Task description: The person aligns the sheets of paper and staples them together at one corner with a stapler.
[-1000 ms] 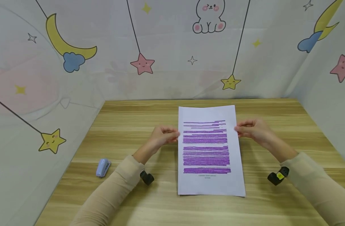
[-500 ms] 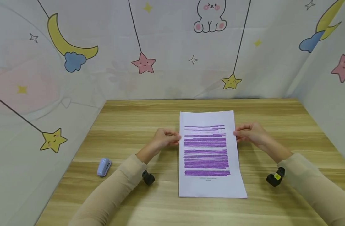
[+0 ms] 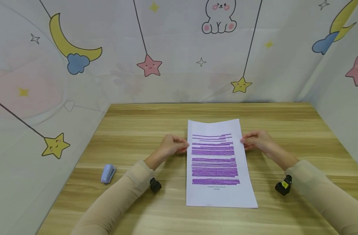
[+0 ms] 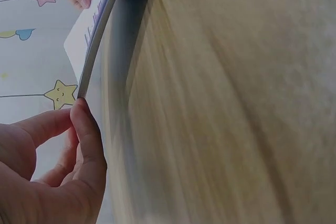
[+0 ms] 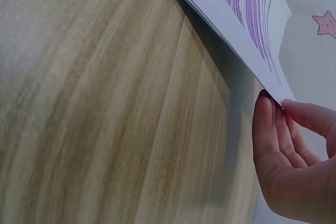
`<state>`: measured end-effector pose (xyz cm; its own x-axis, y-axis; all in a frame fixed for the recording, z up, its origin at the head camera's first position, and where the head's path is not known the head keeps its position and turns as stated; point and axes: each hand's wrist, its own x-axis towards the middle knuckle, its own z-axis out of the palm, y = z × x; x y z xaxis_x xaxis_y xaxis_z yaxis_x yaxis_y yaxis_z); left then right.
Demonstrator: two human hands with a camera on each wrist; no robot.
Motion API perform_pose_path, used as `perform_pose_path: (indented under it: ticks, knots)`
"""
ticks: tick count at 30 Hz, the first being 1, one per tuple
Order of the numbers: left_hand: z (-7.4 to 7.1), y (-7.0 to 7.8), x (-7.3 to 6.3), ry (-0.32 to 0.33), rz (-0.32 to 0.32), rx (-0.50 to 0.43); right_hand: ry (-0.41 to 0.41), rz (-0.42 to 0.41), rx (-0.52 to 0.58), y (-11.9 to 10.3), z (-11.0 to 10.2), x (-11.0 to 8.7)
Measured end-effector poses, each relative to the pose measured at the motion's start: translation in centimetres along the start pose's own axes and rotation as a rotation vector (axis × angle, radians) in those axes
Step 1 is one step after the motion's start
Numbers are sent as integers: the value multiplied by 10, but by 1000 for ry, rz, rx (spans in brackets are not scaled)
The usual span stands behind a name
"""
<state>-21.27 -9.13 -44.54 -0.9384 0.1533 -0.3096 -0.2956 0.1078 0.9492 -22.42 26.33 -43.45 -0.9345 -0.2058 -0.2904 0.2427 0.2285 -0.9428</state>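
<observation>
A stack of white paper sheets (image 3: 215, 195), its text struck over with purple lines, is held by both hands in the middle of the head view. My left hand (image 3: 174, 145) pinches its left edge between thumb and fingers. On the opposite edge, my right hand (image 3: 259, 141) pinches in the same way, a little higher. The top edge dips in the middle between the hands. In the right wrist view, the sheets (image 5: 218, 17) slope up from the table to the fingertips, with a shadow beneath. The left wrist view shows the stack's edge (image 4: 95, 51) running up from the left thumb.
A small light-purple stapler (image 3: 108, 173) lies on the wood-grain table (image 3: 132, 124), left of the left forearm. Behind the table hangs a white cloth backdrop (image 3: 179, 42) printed with stars and moons. Black wrist cameras (image 3: 284, 185) sit below both sleeves.
Both hands have drawn the paper slightly nearer and lower in the head view. Its top edge has come down and bows more. The stapler lies as before.
</observation>
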Motion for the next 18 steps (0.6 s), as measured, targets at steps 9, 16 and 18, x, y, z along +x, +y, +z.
perform_pose_path:
  ticks: [9, 16, 18]
  knots:
    - [2, -1, 1, 8, 2, 29, 6, 6, 15, 2, 0, 0]
    - [4, -4, 4, 18, -5, 60, 13, 23, 30, 4, -1, -1]
    - [4, -3, 4, 14, -2, 68, 13, 22, 31, 4, -1, -1]
